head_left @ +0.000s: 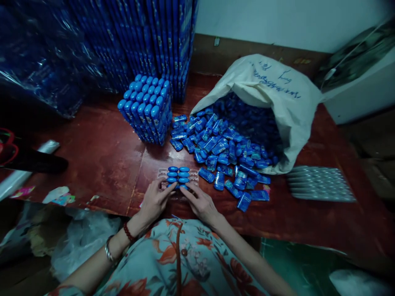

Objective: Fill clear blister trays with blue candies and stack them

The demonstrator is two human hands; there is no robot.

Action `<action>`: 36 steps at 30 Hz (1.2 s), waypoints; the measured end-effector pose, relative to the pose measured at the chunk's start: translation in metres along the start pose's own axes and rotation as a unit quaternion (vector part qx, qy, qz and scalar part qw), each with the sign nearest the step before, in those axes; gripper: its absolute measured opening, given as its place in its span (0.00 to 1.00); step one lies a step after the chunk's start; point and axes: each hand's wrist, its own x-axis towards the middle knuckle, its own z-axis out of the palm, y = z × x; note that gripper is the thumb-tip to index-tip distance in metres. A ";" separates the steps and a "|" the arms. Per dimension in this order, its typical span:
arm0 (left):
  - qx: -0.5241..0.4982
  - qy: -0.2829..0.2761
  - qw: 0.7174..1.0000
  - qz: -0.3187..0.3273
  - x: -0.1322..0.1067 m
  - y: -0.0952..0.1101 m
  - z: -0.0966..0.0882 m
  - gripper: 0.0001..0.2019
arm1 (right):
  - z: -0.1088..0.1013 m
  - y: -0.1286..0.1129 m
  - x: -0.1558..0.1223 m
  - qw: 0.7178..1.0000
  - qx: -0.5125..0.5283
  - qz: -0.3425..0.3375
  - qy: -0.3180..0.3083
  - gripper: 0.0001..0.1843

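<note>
A clear plastic tray (194, 176) lies on the table in front of me, with moulded hollows down both sides. Two columns of small blue oval-ended containers (184, 174) stand side by side along its middle. At the near end of the left column, my left hand (155, 198) has its thumb and fingers closed round a blue container. My right hand (202, 202) does the same at the right column, its fingertips on another one. Both fingertips partly cover these containers. Just right of the tray spreads a loose heap of blue labelled containers (220, 146).
The heap spills from a white woven sack (296, 94) lying open. A block of stacked blue containers (145, 109) stands behind the tray, before taller stacks (166, 37). Nested clear trays (321, 185) lie right. Red-handled scissors (9, 150) and a plastic roll (18, 181) are left.
</note>
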 end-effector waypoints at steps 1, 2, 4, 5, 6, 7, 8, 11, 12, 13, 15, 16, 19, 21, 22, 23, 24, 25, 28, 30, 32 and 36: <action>-0.015 0.013 1.000 -0.011 0.005 0.003 -0.002 0.18 | -0.002 0.006 -0.007 0.997 0.011 0.049 0.054 0.20; -0.026 0.023 0.999 -0.012 0.012 0.007 -0.003 0.18 | -0.006 0.012 -0.014 0.988 0.009 0.110 0.106 0.19; -0.033 0.013 0.999 0.020 0.031 0.024 0.001 0.18 | -0.015 0.028 -0.025 0.961 -0.040 0.220 0.162 0.17; -0.032 -0.014 0.998 0.050 0.041 0.035 0.007 0.18 | -0.021 0.036 -0.029 0.953 -0.078 0.253 0.151 0.16; -0.030 -0.059 0.994 0.084 0.052 0.047 0.016 0.18 | -0.026 0.043 -0.033 0.949 -0.117 0.267 0.119 0.17; -0.020 -0.118 0.987 0.109 0.062 0.060 0.028 0.18 | -0.030 0.050 -0.036 0.948 -0.153 0.269 0.076 0.18; -0.003 -0.167 0.979 0.119 0.072 0.072 0.041 0.19 | -0.032 0.054 -0.039 0.946 -0.182 0.266 0.034 0.19; 0.077 -0.231 0.969 0.036 0.095 0.103 0.080 0.22 | -0.032 0.059 -0.048 0.938 -0.219 0.267 -0.038 0.21; 0.096 -0.233 0.968 0.008 0.100 0.109 0.090 0.22 | -0.031 0.059 -0.051 0.936 -0.219 0.272 -0.045 0.22; 0.106 -0.230 0.967 -0.007 0.103 0.113 0.096 0.20 | -0.029 0.059 -0.054 0.935 -0.217 0.278 -0.044 0.22; 0.107 -0.225 0.968 0.003 0.106 0.117 0.100 0.17 | -0.027 0.060 -0.059 0.938 -0.197 0.285 -0.012 0.21; 0.102 -0.224 0.969 0.019 0.106 0.117 0.097 0.16 | -0.028 0.061 -0.060 0.942 -0.175 0.286 0.017 0.20; 0.070 -0.237 0.967 0.060 0.096 0.113 0.072 0.16 | -0.035 0.062 -0.061 0.946 -0.077 0.293 0.117 0.18; 0.023 -0.261 0.961 0.086 0.084 0.105 0.045 0.18 | -0.043 0.058 -0.060 0.942 -0.018 0.301 0.145 0.16; -0.005 -0.275 0.956 0.100 0.076 0.100 0.031 0.20 | -0.047 0.053 -0.059 0.941 0.006 0.306 0.146 0.16; -0.032 -0.288 0.950 0.113 0.068 0.093 0.017 0.22 | -0.049 0.048 -0.058 0.940 0.029 0.310 0.140 0.15; -0.056 -0.297 0.945 0.122 0.058 0.085 0.003 0.24 | -0.051 0.041 -0.057 0.940 0.054 0.312 0.130 0.14; -0.079 -0.303 0.942 0.122 0.048 0.076 -0.010 0.26 | -0.051 0.034 -0.056 0.939 0.080 0.314 0.116 0.14; -0.122 -0.261 0.955 0.069 0.018 0.048 -0.037 0.25 | -0.042 0.014 -0.047 0.944 0.145 0.287 0.074 0.12; -0.130 -0.200 0.971 0.010 0.002 0.033 -0.045 0.21 | -0.032 0.005 -0.038 0.955 0.177 0.233 0.051 0.10; -0.121 -0.139 0.982 -0.034 -0.010 0.023 -0.045 0.19 | -0.021 0.000 -0.028 0.962 0.204 0.178 0.040 0.09; -0.074 -0.082 0.993 -0.033 -0.020 0.014 -0.030 0.19 | -0.013 0.002 -0.013 0.969 0.212 0.128 0.008 0.17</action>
